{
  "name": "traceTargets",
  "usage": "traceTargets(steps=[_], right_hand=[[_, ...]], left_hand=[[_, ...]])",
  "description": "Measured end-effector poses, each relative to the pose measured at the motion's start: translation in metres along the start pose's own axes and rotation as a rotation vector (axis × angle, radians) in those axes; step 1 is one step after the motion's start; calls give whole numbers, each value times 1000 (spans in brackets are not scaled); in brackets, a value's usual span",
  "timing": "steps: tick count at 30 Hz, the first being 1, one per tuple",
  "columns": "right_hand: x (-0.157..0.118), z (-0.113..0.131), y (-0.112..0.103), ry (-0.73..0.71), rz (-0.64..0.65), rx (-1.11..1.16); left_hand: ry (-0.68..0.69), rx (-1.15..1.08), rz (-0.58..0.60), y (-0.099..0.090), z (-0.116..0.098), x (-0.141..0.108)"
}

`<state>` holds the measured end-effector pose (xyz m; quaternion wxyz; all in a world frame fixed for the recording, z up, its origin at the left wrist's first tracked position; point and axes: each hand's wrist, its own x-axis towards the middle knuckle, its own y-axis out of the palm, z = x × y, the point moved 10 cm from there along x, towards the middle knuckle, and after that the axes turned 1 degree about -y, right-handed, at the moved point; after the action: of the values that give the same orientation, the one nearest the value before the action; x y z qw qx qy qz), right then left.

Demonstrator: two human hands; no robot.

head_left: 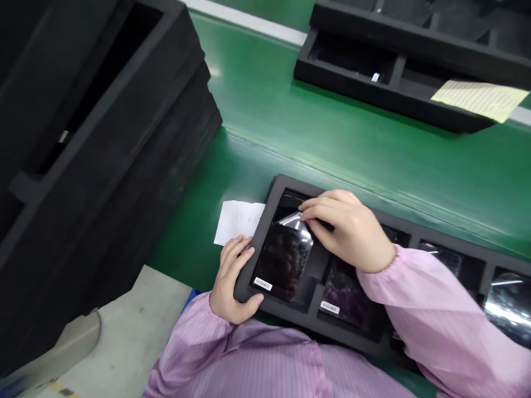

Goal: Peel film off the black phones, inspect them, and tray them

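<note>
A black foam tray lies before me, its compartments holding dark glossy screen panels. On the leftmost screen panel there is a clear protective film, its upper edge lifted and curled. My right hand pinches that film between thumb and fingertips near the panel's top. Resting at the tray's left edge is my left hand, fingers spread and thumb near the front rim. A second panel with a white barcode label sits in the neighbouring compartment, partly hidden by my right sleeve.
A tall stack of black foam trays stands at the left. More foam trays sit at the back right, with a yellow paper sheet on them. A white paper slip lies on the green table beside the tray.
</note>
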<state>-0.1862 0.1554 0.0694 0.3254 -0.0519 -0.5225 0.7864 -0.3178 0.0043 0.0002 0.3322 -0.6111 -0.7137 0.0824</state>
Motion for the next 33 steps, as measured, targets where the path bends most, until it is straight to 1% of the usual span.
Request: traceTargets(steps=[2, 4, 6, 12, 18, 25, 27, 29, 31, 33], right_hand=[[-5, -4, -7, -24, 54, 145], [-9, -15, -14, 18, 73, 266], [-13, -25, -18, 68, 78, 324], [-15, -39, -17, 156, 71, 370], [-17, -46, -15, 213, 54, 411], [-16, -51, -17, 304, 29, 442], [-12, -47, -15, 310, 41, 405], [-6, -34, -12, 266, 76, 281], [-2, -16, -11, 198, 109, 65], [-5, -1, -16, 173, 128, -168]], left_hand=[[1, -5, -2, -1, 0, 1], [-1, -12, -2, -1, 1, 1], [-5, -22, 1, -1, 2, 2], [-2, -60, -5, -1, 0, 2], [-20, -102, 9, 0, 2, 1], [-40, -94, 65, -1, 0, 3], [-58, -75, 89, 1, 2, 2], [-68, -61, 103, 3, 5, 1], [-52, -42, 83, 0, 5, 1], [-25, 45, 47, -7, -1, 4]])
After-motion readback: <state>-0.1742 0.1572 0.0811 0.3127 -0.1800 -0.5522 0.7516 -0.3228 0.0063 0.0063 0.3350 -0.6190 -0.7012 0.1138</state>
